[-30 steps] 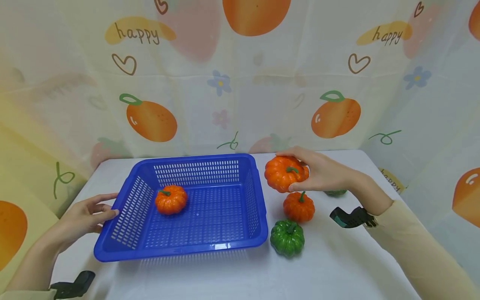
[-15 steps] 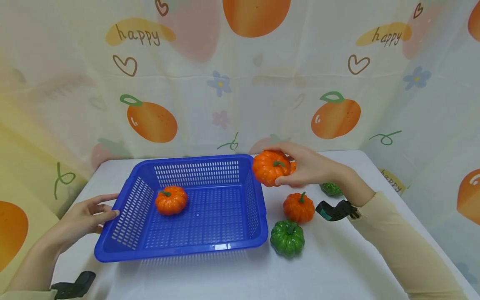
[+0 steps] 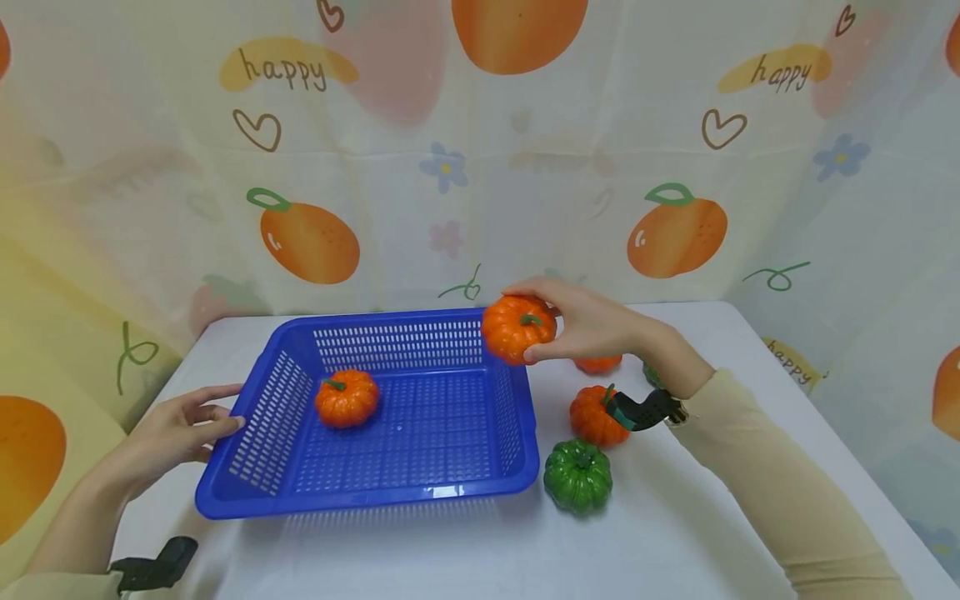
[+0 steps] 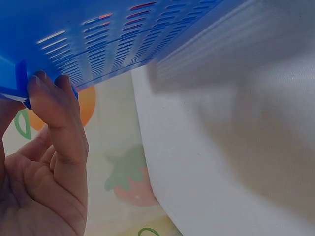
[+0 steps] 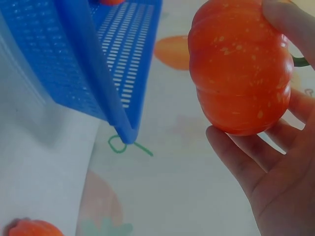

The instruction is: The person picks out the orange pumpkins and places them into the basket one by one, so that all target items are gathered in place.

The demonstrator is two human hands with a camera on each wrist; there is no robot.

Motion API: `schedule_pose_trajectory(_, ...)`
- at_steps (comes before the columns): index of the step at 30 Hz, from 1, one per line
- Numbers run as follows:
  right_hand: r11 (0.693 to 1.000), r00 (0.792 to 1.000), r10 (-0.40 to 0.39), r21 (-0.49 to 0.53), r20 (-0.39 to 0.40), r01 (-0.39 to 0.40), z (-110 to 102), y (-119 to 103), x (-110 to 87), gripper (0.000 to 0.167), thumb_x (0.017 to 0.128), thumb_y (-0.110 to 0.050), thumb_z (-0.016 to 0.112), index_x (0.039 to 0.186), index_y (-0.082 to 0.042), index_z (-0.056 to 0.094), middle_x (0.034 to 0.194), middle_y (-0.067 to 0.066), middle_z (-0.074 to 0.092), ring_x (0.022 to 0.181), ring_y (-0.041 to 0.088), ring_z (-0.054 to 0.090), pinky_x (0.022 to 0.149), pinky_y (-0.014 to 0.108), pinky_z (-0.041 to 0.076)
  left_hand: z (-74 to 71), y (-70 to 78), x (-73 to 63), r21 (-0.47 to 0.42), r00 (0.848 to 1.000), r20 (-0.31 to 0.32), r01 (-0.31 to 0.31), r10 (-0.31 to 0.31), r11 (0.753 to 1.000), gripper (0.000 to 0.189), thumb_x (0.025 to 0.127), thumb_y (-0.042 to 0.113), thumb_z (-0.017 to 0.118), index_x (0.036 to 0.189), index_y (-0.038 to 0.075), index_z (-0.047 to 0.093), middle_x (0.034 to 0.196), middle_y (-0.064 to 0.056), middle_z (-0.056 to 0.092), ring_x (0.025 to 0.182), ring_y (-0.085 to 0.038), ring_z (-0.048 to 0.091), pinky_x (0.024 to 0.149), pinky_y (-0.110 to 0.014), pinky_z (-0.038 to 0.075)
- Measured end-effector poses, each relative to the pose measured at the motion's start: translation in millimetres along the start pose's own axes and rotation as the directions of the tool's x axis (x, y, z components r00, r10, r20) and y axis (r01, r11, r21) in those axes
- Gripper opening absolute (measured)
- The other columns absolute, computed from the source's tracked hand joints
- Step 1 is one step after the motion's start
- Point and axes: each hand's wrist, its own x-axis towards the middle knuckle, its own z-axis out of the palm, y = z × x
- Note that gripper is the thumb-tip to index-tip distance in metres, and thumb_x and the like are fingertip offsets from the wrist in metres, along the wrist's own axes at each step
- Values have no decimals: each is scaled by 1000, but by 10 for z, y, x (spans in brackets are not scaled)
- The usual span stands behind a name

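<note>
My right hand (image 3: 581,321) grips an orange toy pumpkin (image 3: 517,330) with a green stem, holding it up over the right back corner of the blue plastic basket (image 3: 367,502). In the right wrist view the thumb and fingers span the held pumpkin (image 5: 241,69), which is apart from the basket's rim (image 5: 110,108). At the basket's left side my left hand (image 3: 180,425) holds the rim between thumb and fingers; in the left wrist view its fingertips (image 4: 37,83) curl up to the rim. Inside the basket, toward the left, lies another orange pumpkin (image 3: 347,398).
Right of the basket, on the white-covered table (image 3: 480,558), lie an orange pumpkin (image 3: 596,417), a green pumpkin (image 3: 578,477) and, farther back, another orange one (image 3: 598,365). A green piece (image 3: 651,375) shows partly behind the right wrist. A patterned curtain (image 3: 525,208) hangs behind the table.
My right hand has carried the pumpkin left and slightly up, from beside the basket to over its right back corner. My left hand has stayed at the basket's left rim.
</note>
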Motion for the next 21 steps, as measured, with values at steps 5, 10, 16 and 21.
schedule_pose_trajectory(5,1000,1000,6,21,23,-7,36,-19,102,71,78,-33,72,138,-16,38,130,0,46,114,16,44,91,32,46,1,14,-9,-3,1000,3,6,-6,1000,69,92,25,57,143,-5,22,92,-9,59,76,-15,62,68,-29,55)
schedule_pose_trajectory(10,999,999,-23,-22,23,24,94,-43,214,70,77,-32,72,137,-16,40,129,0,48,113,15,46,89,31,48,-1,13,-8,-6,1000,2,3,-3,1000,69,91,25,57,142,-5,22,91,-9,58,76,-16,62,68,-29,55)
schedule_pose_trajectory(16,999,998,-35,-12,52,35,176,-106,356,71,77,-30,72,138,-13,39,129,1,48,111,14,49,90,29,48,-1,10,-5,-6,1000,-1,2,-2,1000,68,91,24,58,142,-5,23,89,-8,58,75,-16,62,68,-29,55)
schedule_pose_trajectory(21,999,997,-20,45,76,17,240,-143,462,70,79,-30,71,139,-15,37,130,1,45,111,14,49,90,29,47,1,12,-1,-6,1000,0,6,-6,1000,69,91,25,58,142,-5,22,89,-7,58,75,-15,62,68,-29,55)
